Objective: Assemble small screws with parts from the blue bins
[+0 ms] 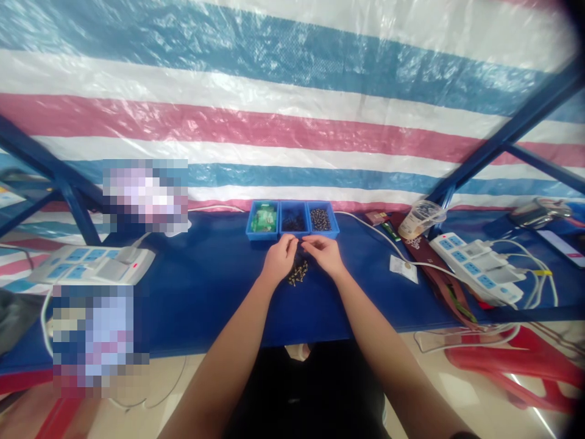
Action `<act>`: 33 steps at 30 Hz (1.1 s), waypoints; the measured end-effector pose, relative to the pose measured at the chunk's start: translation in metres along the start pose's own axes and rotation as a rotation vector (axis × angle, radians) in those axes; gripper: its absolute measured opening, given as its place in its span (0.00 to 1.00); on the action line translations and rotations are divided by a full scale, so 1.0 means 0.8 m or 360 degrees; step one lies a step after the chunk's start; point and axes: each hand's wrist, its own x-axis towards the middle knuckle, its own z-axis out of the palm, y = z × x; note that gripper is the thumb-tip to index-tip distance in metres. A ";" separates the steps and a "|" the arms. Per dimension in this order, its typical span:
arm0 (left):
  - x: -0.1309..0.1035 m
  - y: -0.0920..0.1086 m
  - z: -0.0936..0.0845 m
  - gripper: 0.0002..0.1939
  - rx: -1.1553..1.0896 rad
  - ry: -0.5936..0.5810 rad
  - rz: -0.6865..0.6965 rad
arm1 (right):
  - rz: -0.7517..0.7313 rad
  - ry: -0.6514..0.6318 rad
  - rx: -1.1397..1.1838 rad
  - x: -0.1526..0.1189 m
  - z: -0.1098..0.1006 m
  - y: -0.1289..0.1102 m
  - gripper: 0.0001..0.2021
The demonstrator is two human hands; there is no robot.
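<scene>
Small brassy pieces [298,273], slender and glinting, lie loosely heaped just below frame centre on the smooth blue bench [219,299], likely for easy reach, beneath the left hand [280,259] and right hand [325,253], whose curled fingertips nearly meet, though remotely I cannot tell whether either grip is closed on anything.

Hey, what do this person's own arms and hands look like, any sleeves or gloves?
The bare, ungloved left hand and right hand show no discernible rings. The left forearm and right forearm are uncovered, without visible watch or markings. A small dark edge by the right arm may be a sleeve.
</scene>
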 end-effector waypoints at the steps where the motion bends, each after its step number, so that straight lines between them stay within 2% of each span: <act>1: 0.000 0.000 0.000 0.14 -0.0017 0.0004 -0.0002 | 0.0000 -0.0005 0.0019 0.000 0.000 0.000 0.18; 10: 0.001 0.003 0.001 0.16 -0.0133 0.0041 -0.0042 | 0.0023 0.0004 0.0067 0.004 -0.002 0.001 0.18; 16: 0.001 0.001 0.000 0.15 -0.0092 0.0110 -0.0075 | 0.0041 0.0112 0.0187 0.017 0.007 0.010 0.18; 18: 0.002 0.000 -0.001 0.15 -0.0073 0.0122 -0.0074 | 0.0054 0.0123 0.0244 0.023 0.013 0.015 0.21; 21: 0.002 0.001 -0.002 0.15 -0.0065 0.0139 -0.0064 | 0.0078 0.0054 0.0304 0.028 0.017 0.019 0.30; 23: 0.002 0.001 -0.002 0.15 -0.0066 0.0151 -0.0060 | 0.0051 0.0002 0.0271 0.028 0.015 0.020 0.32; 26: 0.003 0.001 -0.003 0.16 -0.0058 0.0161 -0.0071 | -0.0065 -0.0026 -0.0015 0.021 0.006 0.020 0.21; 29: 0.004 0.000 -0.003 0.16 -0.0060 0.0177 -0.0085 | -0.0260 -0.0120 -0.0589 0.012 -0.001 0.020 0.12; 33: 0.004 0.000 -0.003 0.15 -0.0071 0.0196 -0.0090 | -0.0484 -0.0310 -0.1099 0.005 -0.002 0.021 0.11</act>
